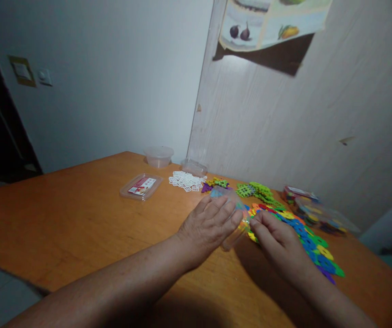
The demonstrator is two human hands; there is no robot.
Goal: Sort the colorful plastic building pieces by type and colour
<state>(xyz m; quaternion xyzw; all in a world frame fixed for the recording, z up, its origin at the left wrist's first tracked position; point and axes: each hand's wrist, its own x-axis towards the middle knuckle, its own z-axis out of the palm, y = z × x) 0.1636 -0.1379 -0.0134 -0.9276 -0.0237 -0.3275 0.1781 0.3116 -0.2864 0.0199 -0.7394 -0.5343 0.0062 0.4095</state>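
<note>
Head view: one red-and-white label (142, 186) is unreadable. One clear container (230, 242) is pinched by the right hand (281, 239); the left hand's grip (209, 224) is unclear.

Orange-brown table (79, 214), colourless see-through box (230, 242), blue, green, yellow, red and orange discs (298, 227), lime-green lattice pieces (263, 192), white openwork squares (185, 181), pink-and-white label (142, 186), blue-grey wall (114, 82), pale grey panel (267, 118) with streaky grain, poster (267, 20) with dark-purple and yellow fruit
</note>
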